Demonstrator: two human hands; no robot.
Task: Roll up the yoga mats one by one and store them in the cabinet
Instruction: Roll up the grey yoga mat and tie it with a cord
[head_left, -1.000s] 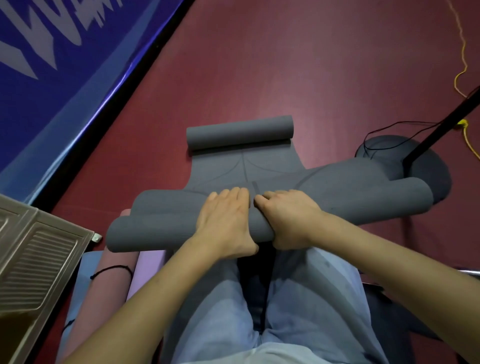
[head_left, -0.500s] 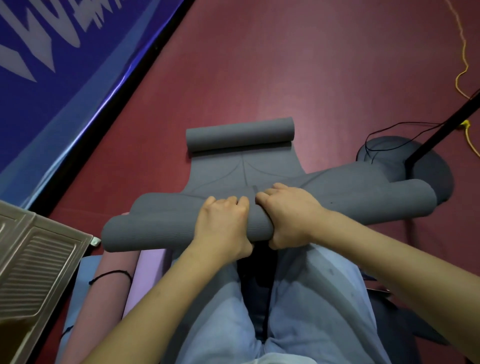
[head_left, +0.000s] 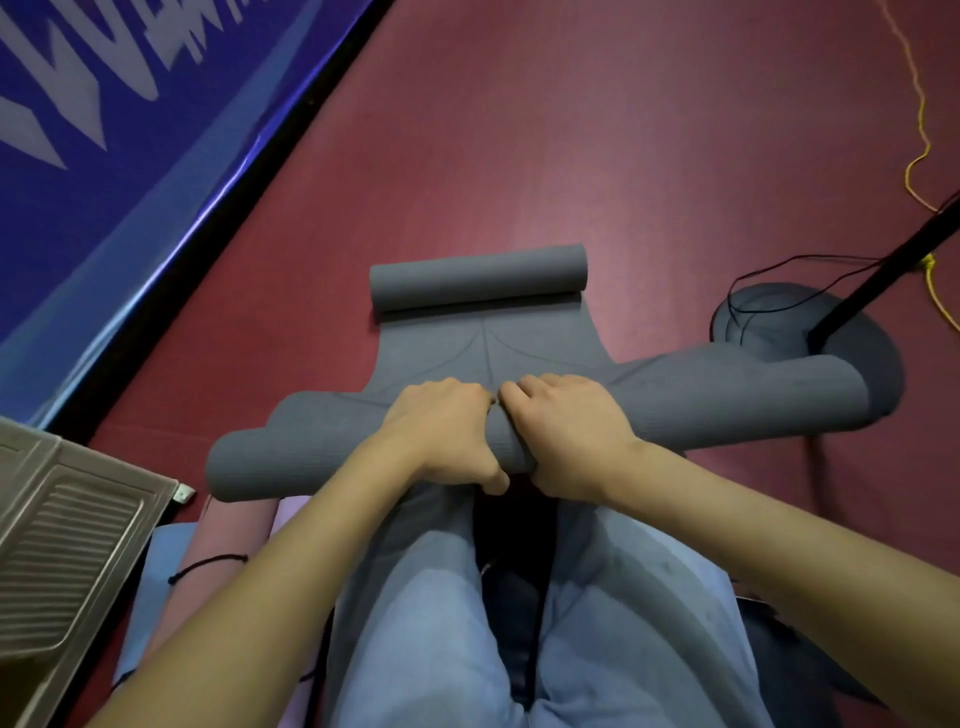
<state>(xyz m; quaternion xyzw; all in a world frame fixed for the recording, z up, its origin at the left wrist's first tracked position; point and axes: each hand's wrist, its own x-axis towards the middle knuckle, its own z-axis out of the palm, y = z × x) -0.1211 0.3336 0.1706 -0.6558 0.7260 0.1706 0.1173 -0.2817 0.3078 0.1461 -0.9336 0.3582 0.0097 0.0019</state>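
The person is kneeling on the red floor (head_left: 519, 156) and rolling a grey yoga mat (head_left: 701, 405) away from the body. The left hand (head_left: 441, 431) and the right hand (head_left: 566, 431) are sitting side by side at the middle of the roll, each grip curled over the top, with thumbs tucked underneath on the near side.

Both hands are crowding the centre, so the long ends are going unguided (a likely cause of trouble). The roll is probably going to skew or telescope, one end winding looser than the other, and a lopsided bundle may fit the cabinet (head_left: 62, 545) badly. If the fingers are slackening, the springy foam may uncoil.

The mat is looking matte and finely ribbed, with faint printed lines on the flat stretch ahead. Its far end (head_left: 478, 278) is curling into a small roll of its own, so a short flat span is remaining. It is lying across the floor just beyond the knees, the right end reaching a dark stand base (head_left: 857, 353). Other rolled mats (head_left: 228, 540) are lying beside the left knee.
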